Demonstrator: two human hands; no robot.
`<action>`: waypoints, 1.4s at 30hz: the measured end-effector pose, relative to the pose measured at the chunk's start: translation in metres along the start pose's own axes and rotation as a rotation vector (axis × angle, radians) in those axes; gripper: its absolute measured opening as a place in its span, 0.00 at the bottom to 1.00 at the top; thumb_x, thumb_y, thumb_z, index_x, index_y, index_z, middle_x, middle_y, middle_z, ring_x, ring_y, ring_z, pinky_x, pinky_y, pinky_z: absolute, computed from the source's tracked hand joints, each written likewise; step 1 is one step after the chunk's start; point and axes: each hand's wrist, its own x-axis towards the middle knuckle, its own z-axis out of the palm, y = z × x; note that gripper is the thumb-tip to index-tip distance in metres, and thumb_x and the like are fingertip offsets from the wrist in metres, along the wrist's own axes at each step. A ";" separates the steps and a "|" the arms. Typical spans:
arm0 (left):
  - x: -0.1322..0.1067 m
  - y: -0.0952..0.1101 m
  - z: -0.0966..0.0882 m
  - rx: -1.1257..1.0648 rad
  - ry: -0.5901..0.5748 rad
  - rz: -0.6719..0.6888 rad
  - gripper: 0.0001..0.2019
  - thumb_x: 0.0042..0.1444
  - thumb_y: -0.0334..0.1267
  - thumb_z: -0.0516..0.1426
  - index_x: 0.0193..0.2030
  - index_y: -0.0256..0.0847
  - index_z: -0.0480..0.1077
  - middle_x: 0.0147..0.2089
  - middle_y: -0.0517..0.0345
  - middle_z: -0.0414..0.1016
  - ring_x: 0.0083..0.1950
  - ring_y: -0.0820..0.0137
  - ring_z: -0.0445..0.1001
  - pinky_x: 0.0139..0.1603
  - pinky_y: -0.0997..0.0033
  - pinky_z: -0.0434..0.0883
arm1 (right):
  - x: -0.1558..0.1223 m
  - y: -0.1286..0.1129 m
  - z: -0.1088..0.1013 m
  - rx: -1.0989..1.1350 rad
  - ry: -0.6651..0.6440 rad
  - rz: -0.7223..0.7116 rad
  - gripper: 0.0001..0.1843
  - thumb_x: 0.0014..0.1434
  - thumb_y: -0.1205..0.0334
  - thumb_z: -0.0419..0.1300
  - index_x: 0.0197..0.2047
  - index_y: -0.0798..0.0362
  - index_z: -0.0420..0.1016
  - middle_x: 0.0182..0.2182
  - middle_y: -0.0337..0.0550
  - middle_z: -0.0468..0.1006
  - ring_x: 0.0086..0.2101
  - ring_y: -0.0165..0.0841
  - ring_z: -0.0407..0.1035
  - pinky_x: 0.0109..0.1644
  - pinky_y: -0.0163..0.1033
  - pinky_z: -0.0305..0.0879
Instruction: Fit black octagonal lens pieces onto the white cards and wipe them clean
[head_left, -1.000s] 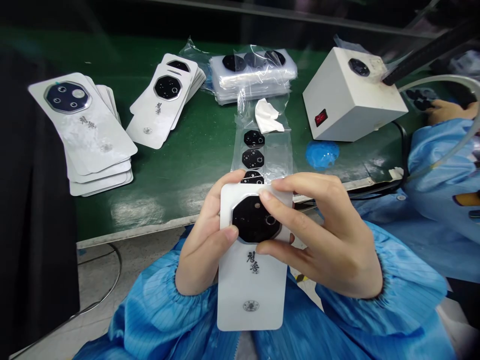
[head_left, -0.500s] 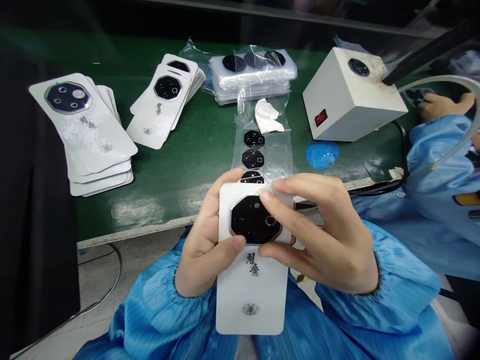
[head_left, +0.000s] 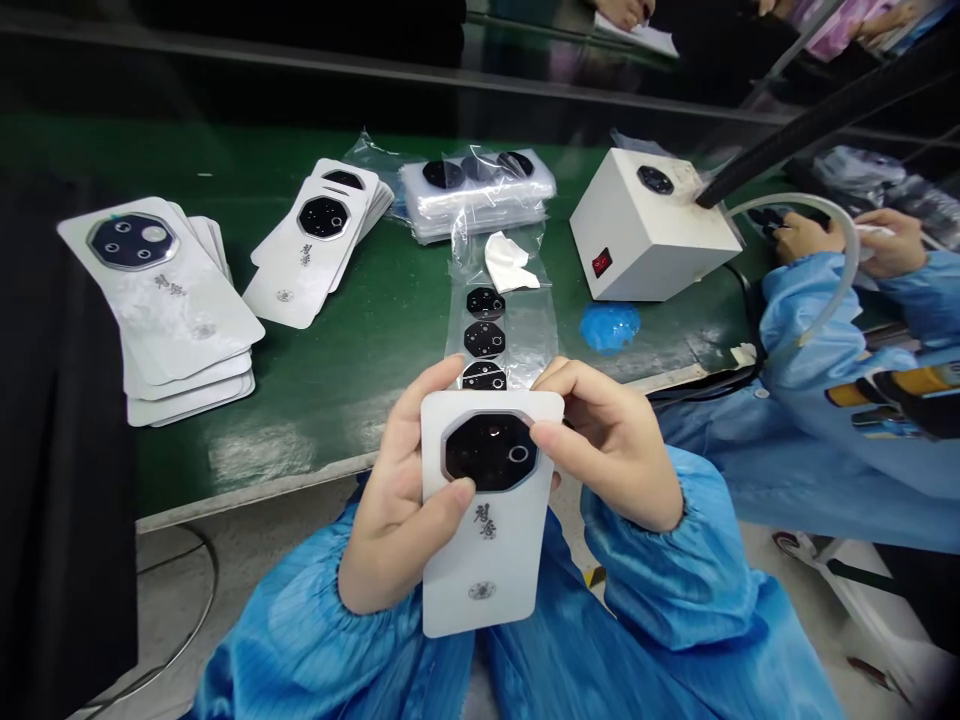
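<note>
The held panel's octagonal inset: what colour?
The inset is glossy black, best seen in the head view.

White panel [head_left: 511, 560] with black inset [head_left: 480, 457]

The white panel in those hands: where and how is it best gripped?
Probably grip the white panel by its long edges, from left and right: it's flat and longer than wide, and edge grips leave its black octagon uncovered.

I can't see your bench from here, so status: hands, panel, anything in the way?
Left hand gripping panel, left side. Right hand pinching upper right edge. Nothing in the way of black plate, thumbs at its rim.
</note>
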 end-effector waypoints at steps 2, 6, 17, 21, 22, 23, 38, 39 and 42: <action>0.000 0.001 0.000 0.016 0.001 -0.042 0.28 0.55 0.32 0.57 0.59 0.61 0.57 0.47 0.61 0.75 0.43 0.64 0.78 0.37 0.67 0.78 | 0.000 0.000 0.002 -0.008 0.025 -0.009 0.08 0.55 0.61 0.60 0.28 0.53 0.64 0.24 0.34 0.64 0.22 0.24 0.59 0.22 0.32 0.55; 0.001 0.002 0.001 0.006 -0.020 -0.086 0.29 0.55 0.33 0.57 0.60 0.63 0.55 0.48 0.61 0.74 0.42 0.65 0.77 0.35 0.70 0.76 | -0.002 0.001 0.002 -0.025 0.032 -0.036 0.09 0.53 0.62 0.59 0.26 0.53 0.62 0.21 0.33 0.63 0.23 0.25 0.60 0.22 0.31 0.55; 0.007 -0.013 -0.022 0.278 -0.175 -0.139 0.08 0.56 0.40 0.58 0.34 0.39 0.75 0.28 0.58 0.76 0.27 0.73 0.71 0.24 0.79 0.66 | -0.004 -0.001 0.000 0.080 0.103 -0.010 0.09 0.53 0.63 0.59 0.26 0.53 0.62 0.20 0.32 0.64 0.21 0.23 0.59 0.21 0.28 0.56; 0.003 -0.008 -0.018 0.298 -0.098 -0.095 0.10 0.55 0.43 0.58 0.31 0.39 0.74 0.25 0.60 0.74 0.24 0.74 0.69 0.21 0.79 0.64 | -0.009 0.001 0.000 0.097 -0.011 0.012 0.08 0.53 0.60 0.61 0.29 0.54 0.67 0.19 0.33 0.63 0.19 0.23 0.57 0.20 0.28 0.56; 0.002 -0.008 -0.016 0.304 -0.071 -0.076 0.10 0.55 0.43 0.58 0.30 0.39 0.74 0.26 0.60 0.74 0.25 0.74 0.69 0.21 0.79 0.64 | -0.010 0.001 0.000 0.077 -0.046 0.014 0.08 0.54 0.59 0.60 0.30 0.54 0.68 0.19 0.33 0.62 0.19 0.23 0.56 0.20 0.29 0.56; 0.001 -0.007 -0.015 0.308 -0.047 -0.061 0.10 0.54 0.43 0.59 0.30 0.39 0.74 0.26 0.60 0.74 0.25 0.74 0.68 0.21 0.79 0.64 | -0.012 0.000 0.000 0.053 -0.072 0.012 0.08 0.55 0.59 0.59 0.30 0.54 0.69 0.18 0.33 0.61 0.19 0.24 0.55 0.20 0.29 0.56; -0.005 -0.008 -0.014 0.377 -0.082 0.069 0.10 0.57 0.42 0.55 0.34 0.41 0.75 0.27 0.58 0.75 0.25 0.71 0.70 0.22 0.75 0.65 | -0.018 0.002 0.014 0.069 -0.054 -0.045 0.10 0.52 0.58 0.59 0.24 0.54 0.68 0.17 0.35 0.63 0.18 0.25 0.57 0.17 0.30 0.56; -0.005 -0.008 -0.014 0.393 -0.088 0.082 0.10 0.57 0.42 0.55 0.34 0.41 0.75 0.27 0.58 0.74 0.25 0.72 0.69 0.22 0.76 0.65 | -0.018 0.002 0.016 0.077 -0.066 -0.062 0.09 0.52 0.60 0.59 0.24 0.54 0.68 0.18 0.35 0.65 0.18 0.24 0.57 0.17 0.29 0.57; -0.005 -0.009 -0.013 0.430 -0.103 0.098 0.10 0.58 0.42 0.54 0.32 0.41 0.74 0.25 0.60 0.72 0.24 0.73 0.67 0.21 0.77 0.64 | -0.020 0.000 0.020 0.068 -0.068 -0.112 0.08 0.52 0.66 0.58 0.23 0.55 0.67 0.18 0.34 0.66 0.19 0.23 0.59 0.19 0.27 0.58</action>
